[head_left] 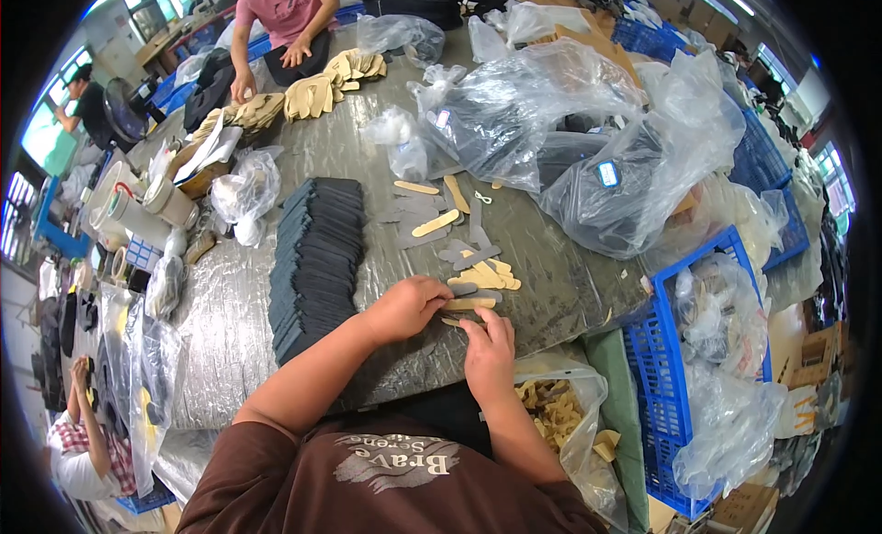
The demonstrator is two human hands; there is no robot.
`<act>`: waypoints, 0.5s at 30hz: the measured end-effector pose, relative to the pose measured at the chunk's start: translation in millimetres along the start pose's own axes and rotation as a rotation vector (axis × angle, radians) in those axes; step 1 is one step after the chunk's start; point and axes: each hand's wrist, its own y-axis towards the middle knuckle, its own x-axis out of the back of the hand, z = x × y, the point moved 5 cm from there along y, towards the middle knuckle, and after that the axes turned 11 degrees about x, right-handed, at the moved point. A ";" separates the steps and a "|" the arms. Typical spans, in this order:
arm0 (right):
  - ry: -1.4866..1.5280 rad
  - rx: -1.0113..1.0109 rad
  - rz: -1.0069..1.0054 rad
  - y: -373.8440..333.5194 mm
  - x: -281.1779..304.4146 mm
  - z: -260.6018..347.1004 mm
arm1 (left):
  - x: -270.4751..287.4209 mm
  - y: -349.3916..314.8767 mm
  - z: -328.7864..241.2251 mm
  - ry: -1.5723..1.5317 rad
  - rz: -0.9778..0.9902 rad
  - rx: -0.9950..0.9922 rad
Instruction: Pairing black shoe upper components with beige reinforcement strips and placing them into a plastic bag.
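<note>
My left hand (409, 306) and my right hand (488, 350) meet at the near edge of the grey table (386, 148). Together they pinch a narrow tan strip (470, 304) lying on a grey strip. Just beyond my fingers lies a small heap of tan and grey strips (482, 272). More loose strips (432, 220) are scattered farther up the table. A long overlapped row of dark grey flat pieces (317, 263) lies to the left of my left hand.
Big clear plastic bags of dark pieces (551, 139) fill the right of the table. Blue crates (661, 369) stand at the right. A bag of tan offcuts (560, 414) hangs by my right elbow. A person in pink (280, 19) works on tan pieces at the far end. Tape rolls (138, 203) sit at left.
</note>
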 end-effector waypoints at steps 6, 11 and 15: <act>-0.018 0.036 -0.029 -1.4 0.9 0.0 | 4.7 1.4 -3.4 0.027 0.019 -0.026; 0.016 0.020 -0.017 -4.3 -2.2 -2.5 | 7.5 5.1 -1.2 0.085 0.096 -0.014; 0.030 0.007 -0.001 -2.8 -1.5 -4.1 | 11.2 7.4 6.4 -0.023 0.164 0.072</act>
